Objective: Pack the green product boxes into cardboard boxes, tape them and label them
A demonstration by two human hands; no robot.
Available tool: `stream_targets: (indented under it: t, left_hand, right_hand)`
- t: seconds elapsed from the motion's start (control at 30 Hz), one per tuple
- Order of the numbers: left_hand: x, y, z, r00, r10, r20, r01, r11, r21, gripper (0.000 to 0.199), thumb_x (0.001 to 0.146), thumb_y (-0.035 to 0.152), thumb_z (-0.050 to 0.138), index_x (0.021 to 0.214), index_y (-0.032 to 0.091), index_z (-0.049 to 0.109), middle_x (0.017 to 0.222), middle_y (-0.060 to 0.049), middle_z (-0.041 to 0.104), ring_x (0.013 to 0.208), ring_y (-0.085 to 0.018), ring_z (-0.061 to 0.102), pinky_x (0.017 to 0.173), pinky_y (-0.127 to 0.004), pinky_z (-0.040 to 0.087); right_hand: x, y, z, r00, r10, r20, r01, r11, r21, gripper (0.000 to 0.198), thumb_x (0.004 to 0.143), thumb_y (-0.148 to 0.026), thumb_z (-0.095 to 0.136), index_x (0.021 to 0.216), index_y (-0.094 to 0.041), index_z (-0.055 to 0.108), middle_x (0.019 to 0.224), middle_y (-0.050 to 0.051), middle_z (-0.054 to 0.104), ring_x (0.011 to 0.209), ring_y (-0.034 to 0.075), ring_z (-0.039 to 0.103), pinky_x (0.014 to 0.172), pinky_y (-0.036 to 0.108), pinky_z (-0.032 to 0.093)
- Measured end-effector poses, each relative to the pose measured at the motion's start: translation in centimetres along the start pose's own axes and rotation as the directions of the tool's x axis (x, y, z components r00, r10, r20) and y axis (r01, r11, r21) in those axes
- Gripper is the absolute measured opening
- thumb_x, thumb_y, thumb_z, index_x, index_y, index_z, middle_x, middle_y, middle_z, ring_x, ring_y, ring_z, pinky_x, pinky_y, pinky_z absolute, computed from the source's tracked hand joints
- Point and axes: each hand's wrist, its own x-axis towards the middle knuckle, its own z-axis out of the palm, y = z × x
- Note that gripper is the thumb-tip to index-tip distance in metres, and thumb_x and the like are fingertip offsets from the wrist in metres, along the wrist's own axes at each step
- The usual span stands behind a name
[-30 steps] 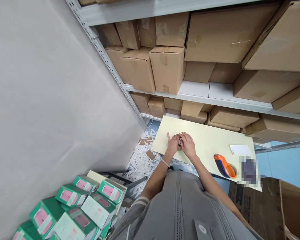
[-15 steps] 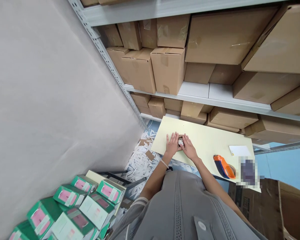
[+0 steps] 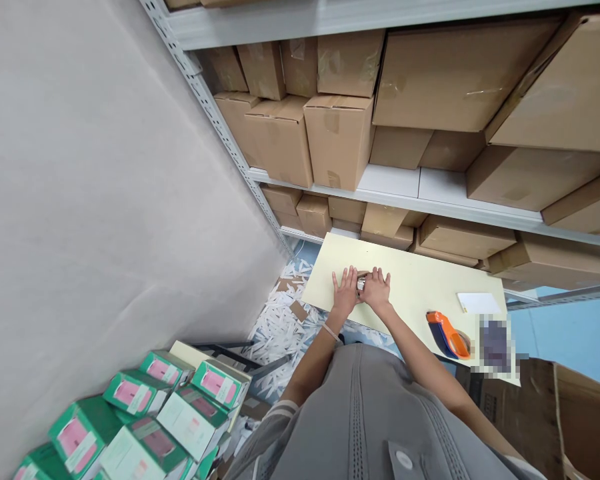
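Note:
A small brown cardboard box (image 3: pixel 363 274) lies on the pale yellow table, with a shiny silvery patch (image 3: pixel 361 283) showing at its middle. My left hand (image 3: pixel 346 290) presses along the box's left side, its fingers stretched upward and slightly apart, the thumb by the near edge. On the opposite side my right hand (image 3: pixel 377 288) covers much of the box; its fingers are bent and its thumb reaches over the silvery patch. Between them the two hands hold the box against the tabletop. What the silvery thing is cannot be made out.
An orange and blue tape dispenser (image 3: pixel 449 335) and a white card (image 3: pixel 479 303) lie on the table (image 3: pixel 410 273). Shelves (image 3: pixel 395 180) with cardboard boxes rise behind. Green and pink boxes (image 3: pixel 135 397) are piled lower left. White paper strips (image 3: pixel 280 327) litter the floor. A large open carton (image 3: pixel 525 407) stands right.
My right hand has shifted slightly rightward and turned, its fingers now bent and pointing up rather than slanting toward the left hand. The left hand stays almost where it was.

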Motion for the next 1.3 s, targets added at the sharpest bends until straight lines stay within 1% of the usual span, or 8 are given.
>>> stream_targets:
  t: [0.17,0.47,0.6,0.7,0.8,0.93,1.13,1.3]
  left_hand:
    - [0.0,-0.1,0.0,1.000,-0.008,-0.001,0.008,1.000,-0.029,0.083,0.091,0.046,0.052,0.159,0.020,0.012,0.164,-0.011,0.017,0.153,-0.030,0.011,0.121,-0.064,0.004]
    - [0.1,-0.2,-0.5,1.000,-0.032,-0.001,0.031,0.996,-0.083,0.080,0.093,0.047,0.050,0.158,0.019,0.015,0.164,-0.012,0.018,0.152,-0.030,0.015,0.120,-0.066,0.005]
    - [0.2,-0.1,-0.4,0.998,-0.056,-0.017,0.053,0.989,-0.141,0.078,0.093,0.051,0.048,0.158,0.020,0.017,0.163,-0.012,0.020,0.151,-0.031,0.019,0.120,-0.065,0.001]
    - [0.4,0.0,0.1,0.998,-0.064,-0.022,0.059,0.982,-0.177,0.082,0.091,0.057,0.050,0.158,0.021,0.018,0.163,-0.013,0.020,0.150,-0.033,0.022,0.120,-0.065,-0.001]
    - [0.4,0.0,0.5,0.997,-0.073,-0.024,0.067,0.978,-0.197,0.087,0.089,0.060,0.053,0.158,0.021,0.017,0.163,-0.016,0.019,0.149,-0.034,0.025,0.119,-0.066,0.002]
    - [0.4,-0.2,1.0,0.996,-0.085,0.005,0.083,0.963,-0.257,0.095,0.085,0.061,0.059,0.158,0.019,0.013,0.163,-0.021,0.016,0.148,-0.035,0.028,0.118,-0.066,0.013]
    - [0.9,-0.8,1.3,0.999,-0.031,0.009,0.032,0.907,-0.421,0.092,0.086,0.051,0.065,0.157,0.024,0.013,0.160,-0.016,0.031,0.146,-0.031,0.033,0.118,-0.059,0.021]
    - [2.7,-1.9,0.6,0.999,0.047,-0.009,-0.046,0.907,-0.418,0.095,0.079,0.045,0.073,0.156,0.025,0.019,0.155,-0.012,0.042,0.142,-0.026,0.041,0.120,-0.049,0.024]
  right_hand:
    - [1.5,-0.6,-1.0,0.994,-0.020,0.103,0.031,0.994,-0.108,0.068,0.066,-0.026,0.073,0.130,-0.006,0.060,0.150,0.027,0.042,0.145,0.040,0.028,0.117,0.058,0.008]
    - [0.3,0.7,-3.8,0.979,-0.205,-0.007,0.205,0.978,-0.031,0.063,0.065,-0.035,0.072,0.120,-0.008,0.064,0.152,0.023,0.041,0.144,0.042,0.028,0.116,0.060,0.009]
    - [-0.7,0.6,-7.3,0.976,-0.182,-0.120,0.192,0.978,0.076,0.055,0.066,-0.037,0.070,0.115,-0.014,0.063,0.149,0.020,0.046,0.136,0.039,0.042,0.111,0.054,0.027]
    - [-1.4,1.5,-10.7,0.983,-0.112,-0.147,0.142,0.967,0.210,0.051,0.066,-0.036,0.069,0.115,-0.022,0.061,0.119,0.013,0.069,0.104,0.032,0.065,0.090,0.041,0.047]
    - [-2.3,3.4,-13.8,0.980,-0.056,-0.193,0.117,0.940,0.320,0.052,0.065,-0.034,0.070,0.116,-0.024,0.060,0.093,0.006,0.074,0.085,0.028,0.069,0.077,0.035,0.050]
    - [-4.5,6.7,-16.2,0.951,0.019,-0.310,0.127,0.887,0.444,0.058,0.066,-0.037,0.070,0.121,-0.021,0.060,0.103,0.009,0.073,0.084,0.026,0.071,0.078,0.035,0.053]
    - [-7.1,10.5,-15.0,0.870,0.214,-0.444,0.004,0.898,0.441,0.057,0.067,-0.043,0.069,0.119,-0.020,0.060,0.100,0.010,0.073,0.082,0.026,0.072,0.073,0.034,0.054]
    - [-7.1,10.4,-10.6,0.907,0.266,-0.326,-0.170,0.941,0.293,0.055,0.066,-0.046,0.069,0.115,-0.021,0.060,0.081,0.008,0.073,0.073,0.029,0.070,0.062,0.032,0.047]
